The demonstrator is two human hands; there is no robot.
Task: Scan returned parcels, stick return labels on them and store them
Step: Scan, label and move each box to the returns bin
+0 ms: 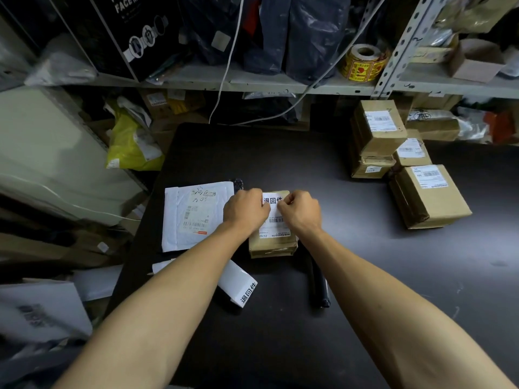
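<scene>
A small brown cardboard parcel [273, 244] lies on the dark table [351, 276] in front of me, with a shipping label on its top. A white return label [271, 200] with black characters sits over the parcel's far end. My left hand [245, 210] pinches the label's left edge and my right hand [300, 211] pinches its right edge, both with curled fingers. A white padded mailer [193, 217] lies just left of the parcel. A strip of white return labels [238, 284] lies under my left forearm. A black handheld scanner [320, 287] lies beside my right forearm.
Several brown labelled boxes [379, 130] are stacked at the table's right rear, one nearer box [429, 195] apart. Metal shelving [252, 82] behind holds dark bags, a yellow tape roll [363, 63] and a yellow bag [132, 141]. White cables hang down.
</scene>
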